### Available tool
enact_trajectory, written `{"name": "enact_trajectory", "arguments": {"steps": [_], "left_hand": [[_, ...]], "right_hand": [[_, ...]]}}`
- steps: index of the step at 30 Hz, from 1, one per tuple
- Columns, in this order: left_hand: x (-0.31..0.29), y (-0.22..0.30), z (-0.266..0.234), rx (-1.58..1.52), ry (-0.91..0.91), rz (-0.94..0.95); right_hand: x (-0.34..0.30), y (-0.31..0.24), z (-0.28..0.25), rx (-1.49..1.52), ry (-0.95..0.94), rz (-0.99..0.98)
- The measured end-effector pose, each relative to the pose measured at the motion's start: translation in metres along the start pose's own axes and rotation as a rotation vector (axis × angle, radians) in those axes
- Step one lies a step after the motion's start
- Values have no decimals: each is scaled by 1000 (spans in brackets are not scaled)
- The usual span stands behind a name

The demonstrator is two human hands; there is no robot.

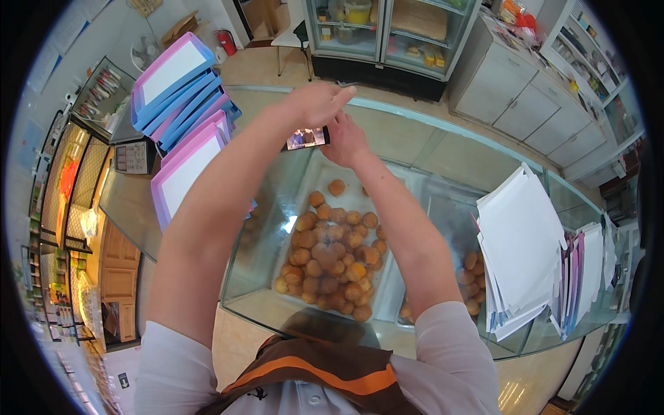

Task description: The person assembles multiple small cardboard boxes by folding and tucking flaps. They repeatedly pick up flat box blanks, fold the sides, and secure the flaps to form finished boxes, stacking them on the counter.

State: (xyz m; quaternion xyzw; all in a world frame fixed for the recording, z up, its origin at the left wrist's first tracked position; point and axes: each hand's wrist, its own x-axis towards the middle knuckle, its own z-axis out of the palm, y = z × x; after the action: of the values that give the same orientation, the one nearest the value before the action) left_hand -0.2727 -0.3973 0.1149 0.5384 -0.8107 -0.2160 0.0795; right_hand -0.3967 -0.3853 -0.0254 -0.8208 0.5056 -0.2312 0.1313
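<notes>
My left hand reaches over the far side of the glass counter, its fingers stretched out to the right. Close below it, my right hand is closed at the right end of a dark phone with a lit picture on its screen. Part of the phone is hidden behind my left wrist. A small thin dark thing shows by the left fingertips, too small to name. Through the glass, below my forearms, many round brown buns lie heaped on a white tray.
Pink and blue trays are stacked at the left, beside a grey keypad device. White sheets and upright folders stand on the right. Beyond the counter are a glass-door fridge and white cabinets.
</notes>
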Motion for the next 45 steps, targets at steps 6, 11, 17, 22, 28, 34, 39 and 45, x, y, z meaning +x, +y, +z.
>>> {"name": "enact_trajectory", "arguments": {"steps": [6,11,17,22,28,34,39,45], "left_hand": [[-66,48,36,-76,243,433],[-157,29,115,-146,91,313],[-155,-9,176,32,146,146],[-131,-52,190,35,320,44],[-105,-58,190,118,371,-55],[-100,-48,183,254,315,-143],[-97,-44,174,265,287,-165],[-91,-39,174,233,291,-169]], "right_hand": [[-28,38,22,37,307,-90],[-107,-1,0,76,211,105],[-166,-10,-12,172,259,150],[-213,-25,-25,153,225,129],[-231,-24,-28,183,251,141],[-230,-28,-26,175,234,139],[-228,-30,-24,139,242,146],[-281,-55,-38,199,235,280]]}}
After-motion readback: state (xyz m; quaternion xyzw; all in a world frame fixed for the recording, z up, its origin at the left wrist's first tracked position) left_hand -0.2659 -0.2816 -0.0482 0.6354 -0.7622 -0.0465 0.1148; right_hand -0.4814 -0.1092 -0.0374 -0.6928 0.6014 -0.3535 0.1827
